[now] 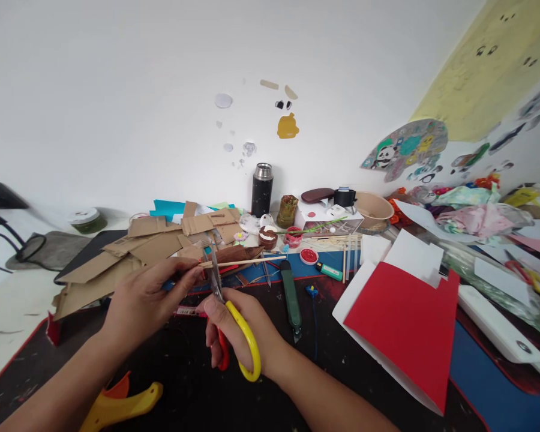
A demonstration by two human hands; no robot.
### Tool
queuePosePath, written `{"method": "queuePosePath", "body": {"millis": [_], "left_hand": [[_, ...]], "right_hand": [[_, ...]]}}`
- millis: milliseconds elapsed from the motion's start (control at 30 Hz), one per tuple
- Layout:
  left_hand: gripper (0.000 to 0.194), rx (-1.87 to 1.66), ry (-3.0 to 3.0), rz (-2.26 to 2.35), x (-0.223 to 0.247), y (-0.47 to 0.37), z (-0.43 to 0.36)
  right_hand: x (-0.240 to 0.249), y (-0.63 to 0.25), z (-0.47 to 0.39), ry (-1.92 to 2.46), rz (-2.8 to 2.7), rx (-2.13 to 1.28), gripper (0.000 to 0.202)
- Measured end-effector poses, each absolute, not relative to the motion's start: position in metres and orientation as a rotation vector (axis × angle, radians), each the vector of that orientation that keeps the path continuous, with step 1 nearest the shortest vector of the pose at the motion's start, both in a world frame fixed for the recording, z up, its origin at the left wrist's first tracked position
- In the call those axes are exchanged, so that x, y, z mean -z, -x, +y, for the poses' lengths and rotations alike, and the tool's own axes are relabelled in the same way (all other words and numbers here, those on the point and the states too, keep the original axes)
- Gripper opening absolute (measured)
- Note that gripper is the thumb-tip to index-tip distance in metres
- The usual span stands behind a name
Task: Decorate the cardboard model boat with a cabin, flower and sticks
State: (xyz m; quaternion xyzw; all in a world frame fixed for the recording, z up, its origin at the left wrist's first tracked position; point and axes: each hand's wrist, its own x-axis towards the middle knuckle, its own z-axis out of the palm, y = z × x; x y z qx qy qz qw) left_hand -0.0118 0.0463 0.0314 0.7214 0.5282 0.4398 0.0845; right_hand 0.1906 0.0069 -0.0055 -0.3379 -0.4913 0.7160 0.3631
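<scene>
My left hand [150,294] pinches one end of a thin wooden stick [252,261], which points to the right, roughly level. Scissors [245,342] with one yellow and one red handle are in my right hand [247,318], its fingers wrapped through the loops. The scissor blades [215,276] point up and away and cross the stick close to my left fingertips. Beyond the hands lie pieces of brown cardboard [148,227]. A dark green utility knife [290,297] lies on the black mat to the right of the stick.
Red paper [402,324] and a white power strip [499,324] lie at the right. A yellow tool [126,408] is at the front left. Along the wall stand a black thermos [261,195], a jar [287,211] and a beige bowl [373,207]. A green lighter [329,271] lies mid-table.
</scene>
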Motion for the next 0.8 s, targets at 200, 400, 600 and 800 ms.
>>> {"method": "queuePosePath", "body": {"millis": [200, 400, 600, 800], "left_hand": [[0.023, -1.318, -2.209, 1.539, -0.0335, 0.011, 0.0453], [0.03, -1.258, -2.361, 1.524, -0.032, 0.014, 0.0465], [0.028, -1.248, -2.518, 1.447, -0.0321, 0.0145, 0.0479], [0.027, -1.248, -2.483, 1.464, -0.0294, 0.0144, 0.047]], "right_hand": [[0.0054, -0.1904, 0.0066, 0.887, -1.282, -1.837, 0.082], [0.0046, -0.1887, 0.0066, 0.898, -1.251, -1.849, 0.084], [0.006, -0.1894, 0.0059, 0.924, -1.264, -1.791, 0.075], [0.0076, -0.1901, 0.0049, 0.921, -1.302, -1.734, 0.061]]}}
